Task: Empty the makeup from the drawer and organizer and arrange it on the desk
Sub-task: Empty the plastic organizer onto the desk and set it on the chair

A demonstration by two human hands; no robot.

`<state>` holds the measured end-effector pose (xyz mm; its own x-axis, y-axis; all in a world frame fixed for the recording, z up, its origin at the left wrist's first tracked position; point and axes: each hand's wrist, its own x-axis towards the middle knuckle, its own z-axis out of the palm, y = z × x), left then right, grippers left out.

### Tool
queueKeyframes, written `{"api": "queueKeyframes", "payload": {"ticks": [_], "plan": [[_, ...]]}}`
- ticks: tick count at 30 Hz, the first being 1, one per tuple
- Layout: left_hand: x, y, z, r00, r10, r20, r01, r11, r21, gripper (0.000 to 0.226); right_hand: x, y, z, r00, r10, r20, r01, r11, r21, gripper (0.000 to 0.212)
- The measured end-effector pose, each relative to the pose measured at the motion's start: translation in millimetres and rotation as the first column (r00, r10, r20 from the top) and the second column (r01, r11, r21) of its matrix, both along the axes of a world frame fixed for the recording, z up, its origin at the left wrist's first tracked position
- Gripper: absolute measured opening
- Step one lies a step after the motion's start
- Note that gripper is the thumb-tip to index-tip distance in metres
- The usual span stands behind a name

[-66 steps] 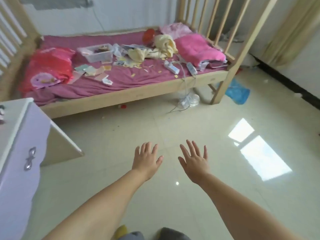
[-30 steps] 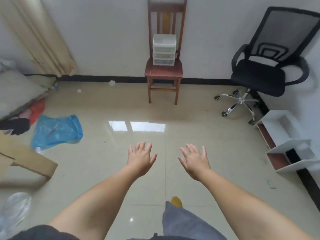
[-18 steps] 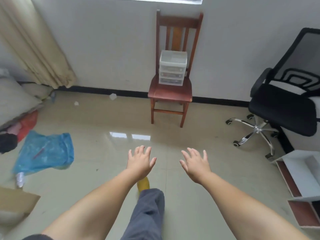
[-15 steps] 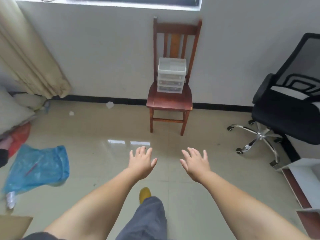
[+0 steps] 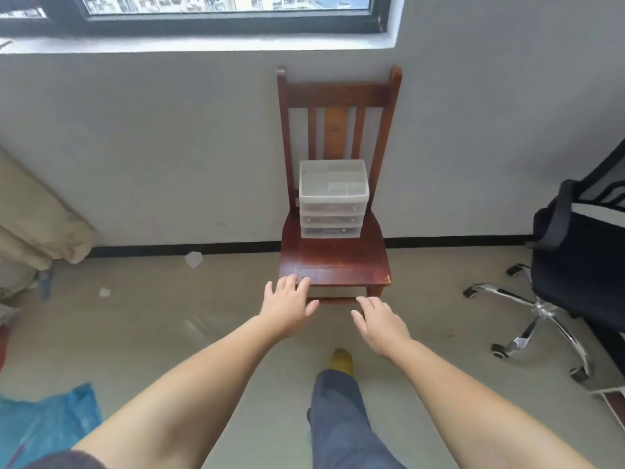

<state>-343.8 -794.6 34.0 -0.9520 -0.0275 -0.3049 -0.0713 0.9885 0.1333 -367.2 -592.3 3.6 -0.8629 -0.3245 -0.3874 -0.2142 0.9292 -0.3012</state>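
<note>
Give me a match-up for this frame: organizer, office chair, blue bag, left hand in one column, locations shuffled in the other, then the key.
Things:
1. organizer
2. office chair
3. blue plastic bag
4. left hand

Places:
A. on the floor, bottom left of the view
B. at the right edge, on a chrome wheeled base
C. on the seat of the wooden chair, back against the slats
D. open, fingers spread, overlapping the front edge of the chair seat in the view

Pairs: 1-C, 2-B, 3-A, 4-D
</note>
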Motion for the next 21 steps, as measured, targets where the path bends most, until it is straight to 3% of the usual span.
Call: {"api": "queueKeyframes", "payload": {"ticks": [8,12,15,18,21], "plan": [[-195.3,-35.1,-22.1,0.999,0.035,0.037,-0.036,0.999,0.018,0.059,-196.6,-30.9,-35.7,0.974,-0.145,0.177,0.171,0.974,-0.146,0.043],[-268.5,-43.4,-40.5,1.000,0.007,0.025,-0.008,0.998,0.058,0.063,-272.7,-52.8,-70.3,0.871,-0.346,0.350,0.425,0.888,-0.178,0.039],[-311.9,-51.4,-71.0,1.000,-0.021,-0.011,0.021,0.999,0.037,0.071,-314.0,-77.6,-106.1,0.666,-0.471,0.579,0.693,0.678,-0.246,0.038],[-336.6,-56.5,-105.5,0.999,-0.043,-0.007,0.042,0.999,-0.010,0.077,-344.0,-104.8,-134.0,0.377,-0.495,0.783,0.916,0.325,-0.236,0.039],[-345.1,-61.8,-139.5,0.998,-0.058,-0.015,0.057,0.997,-0.045,0.079,-370.4,-127.8,-161.9,0.178,-0.419,0.890,0.981,0.010,-0.191,0.046]]}}
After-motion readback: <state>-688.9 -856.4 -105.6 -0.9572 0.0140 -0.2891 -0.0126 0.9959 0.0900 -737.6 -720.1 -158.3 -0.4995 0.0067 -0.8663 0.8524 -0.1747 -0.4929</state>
